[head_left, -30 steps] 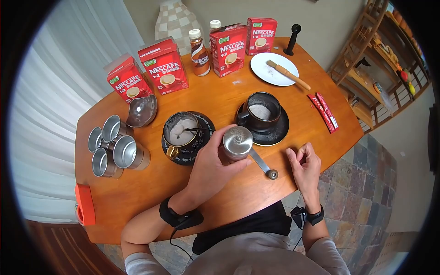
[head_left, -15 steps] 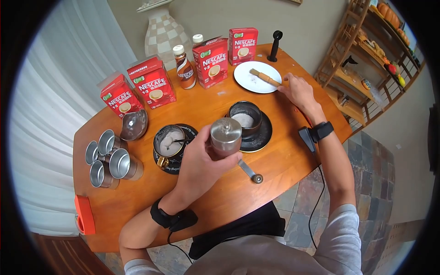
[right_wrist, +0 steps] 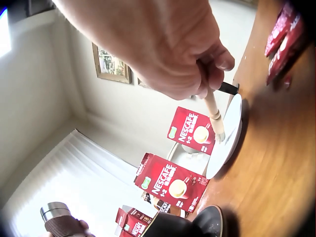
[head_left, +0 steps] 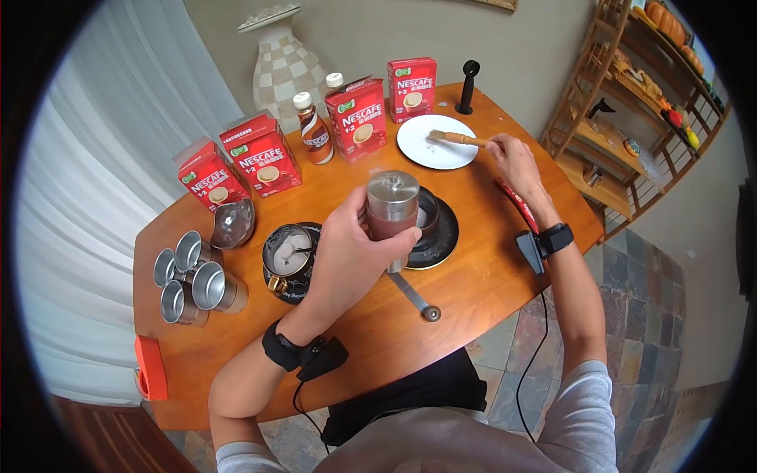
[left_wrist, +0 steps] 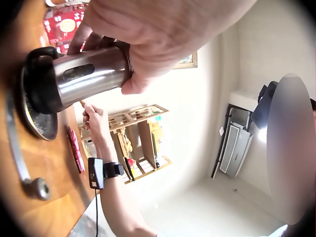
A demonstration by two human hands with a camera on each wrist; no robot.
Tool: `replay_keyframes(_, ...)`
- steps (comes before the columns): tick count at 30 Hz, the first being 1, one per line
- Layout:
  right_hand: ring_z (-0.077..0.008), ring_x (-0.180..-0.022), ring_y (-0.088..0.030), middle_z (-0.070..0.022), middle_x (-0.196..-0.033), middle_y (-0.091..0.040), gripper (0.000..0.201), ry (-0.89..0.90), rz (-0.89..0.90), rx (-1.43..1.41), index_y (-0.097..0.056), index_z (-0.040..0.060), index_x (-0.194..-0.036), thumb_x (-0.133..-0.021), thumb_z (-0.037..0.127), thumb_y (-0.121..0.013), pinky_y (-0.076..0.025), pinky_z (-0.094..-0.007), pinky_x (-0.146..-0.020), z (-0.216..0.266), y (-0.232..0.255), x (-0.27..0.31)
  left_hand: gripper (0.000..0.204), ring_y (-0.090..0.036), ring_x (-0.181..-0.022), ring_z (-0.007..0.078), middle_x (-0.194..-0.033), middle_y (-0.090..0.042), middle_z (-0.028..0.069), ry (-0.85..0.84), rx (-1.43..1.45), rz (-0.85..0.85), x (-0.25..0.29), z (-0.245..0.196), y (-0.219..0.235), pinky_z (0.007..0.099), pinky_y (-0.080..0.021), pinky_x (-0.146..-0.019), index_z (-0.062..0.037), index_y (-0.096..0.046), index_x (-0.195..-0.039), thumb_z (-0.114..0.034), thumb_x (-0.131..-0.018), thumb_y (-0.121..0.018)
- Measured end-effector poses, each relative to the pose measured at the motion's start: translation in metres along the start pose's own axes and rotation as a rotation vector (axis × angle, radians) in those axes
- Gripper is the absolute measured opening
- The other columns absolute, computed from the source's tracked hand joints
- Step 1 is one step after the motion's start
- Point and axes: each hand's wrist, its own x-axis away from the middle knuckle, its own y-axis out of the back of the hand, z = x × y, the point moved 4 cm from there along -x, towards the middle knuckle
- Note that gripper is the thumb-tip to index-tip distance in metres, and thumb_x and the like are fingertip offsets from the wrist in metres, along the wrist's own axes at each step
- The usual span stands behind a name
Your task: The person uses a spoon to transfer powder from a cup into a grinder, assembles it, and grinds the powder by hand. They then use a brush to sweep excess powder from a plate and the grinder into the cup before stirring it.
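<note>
The metal grinder is gripped upright by the curled left hand, near the black cup. The brush, earlier left lying on the white plate, has now been pinched by its handle in the closed right hand, so both hands are occupied. The right arm is extended across the desk; the left is bent.

Had two mugs on saucers mid-table, tumblers to their left, boxes and bottles behind, a plate behind right, and sachets before the plate.
</note>
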Motion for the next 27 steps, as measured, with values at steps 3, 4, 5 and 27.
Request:
replay_keyframes(3, -0.041, -0.091, -0.073, -0.026, -0.093, -0.074, 0.029, -0.017, -0.023, -0.046, -0.072, -0.0064, -0.117, -0.105, 0.018, -0.061, -0.055, -0.049, -0.083, 0.002, 0.008, 0.005, 0.046, -0.073, -0.099, 0.0155, -0.108, -0.076, 0.0122, -0.004, -0.038, -0.012, -0.006, 0.001, -0.001, 0.0319, -0.059, -0.086, 0.0026, -0.063, -0.123, -0.011, -0.085, -0.084)
replay_keyframes(4, -0.0381, -0.087, -0.073, -0.0244, -0.09, -0.074, 0.029, -0.018, -0.02, -0.068, -0.072, -0.0063, -0.118, -0.105, 0.018, -0.061, -0.055, -0.0474, -0.081, -0.001, 0.01, 0.006, 0.046, -0.073, -0.099, 0.0162, -0.107, -0.076, 0.0125, -0.007, -0.048, -0.016, -0.009, 0.0, -0.001, 0.0327, -0.059, -0.086, 0.0026, -0.064, -0.122, -0.012, -0.084, -0.085)
replay_keyframes(5, -0.0352, -0.084, -0.073, -0.0228, -0.088, -0.074, 0.03, -0.019, -0.018, -0.089, -0.072, -0.0062, -0.119, -0.105, 0.018, -0.062, -0.055, -0.0458, -0.078, 0.003, 0.013, 0.007, 0.048, -0.072, -0.102, 0.0159, -0.111, -0.074, 0.0119, 0.004, -0.091, -0.006, -0.013, -0.002, -0.001, 0.0326, -0.058, -0.09, 0.0028, -0.062, -0.126, -0.01, -0.085, -0.084)
replay_keyframes(27, -0.013, -0.08, -0.058, -0.0057, -0.098, -0.07, 0.029, 0.247, -0.084, -0.408, -0.073, -0.0017, -0.125, -0.105, 0.019, -0.067, -0.051, -0.0302, -0.074, 0.079, 0.103, 0.006, 0.059, -0.073, -0.105, 0.0246, -0.115, -0.075, 0.0169, 0.015, -0.541, -0.115, -0.146, -0.008, -0.013, 0.0378, -0.056, -0.095, 0.0018, -0.068, -0.124, -0.025, -0.075, -0.087)
